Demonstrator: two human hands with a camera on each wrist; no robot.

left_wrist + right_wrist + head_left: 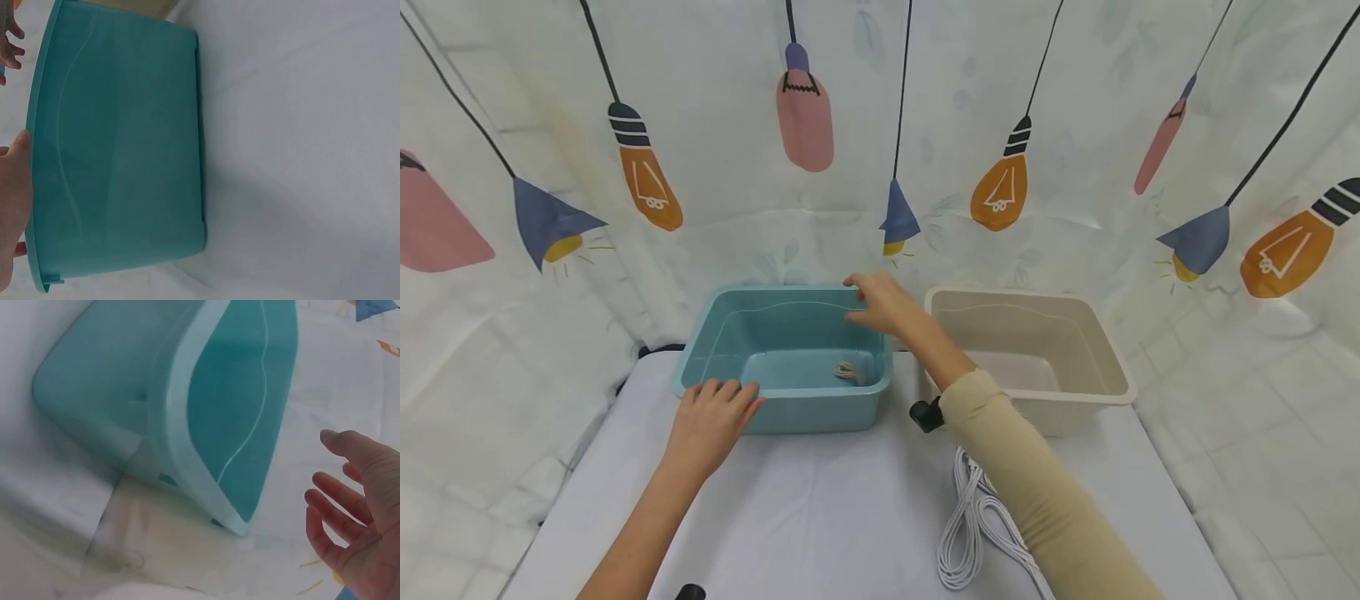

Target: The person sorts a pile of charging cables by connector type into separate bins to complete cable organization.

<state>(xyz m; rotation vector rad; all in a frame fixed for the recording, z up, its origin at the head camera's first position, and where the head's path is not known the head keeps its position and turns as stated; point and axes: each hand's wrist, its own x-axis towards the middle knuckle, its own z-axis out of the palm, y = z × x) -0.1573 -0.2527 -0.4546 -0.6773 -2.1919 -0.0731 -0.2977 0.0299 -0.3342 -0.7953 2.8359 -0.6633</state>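
In the head view, my left hand (711,421) holds the front rim of a teal plastic bin (820,410) near its left corner, fingers bent over the edge. The left wrist view shows the thumb (22,147) at the rim, beside the bin's outer wall (125,137). A small pale bundle of cord (848,372) lies on the bin floor toward the right. Over the bin's back right corner is my right hand (883,307), fingers spread and loosely bent, holding nothing. Its thumb and fingers (340,494) stand apart from the bin's rim in the right wrist view.
A beige bin (1067,404) stands to the right of the teal one. A looped white cable (962,533) lies on the white-covered table (820,517) in front, partly under my right sleeve (1037,475). Behind the bins hangs a printed curtain (722,183).
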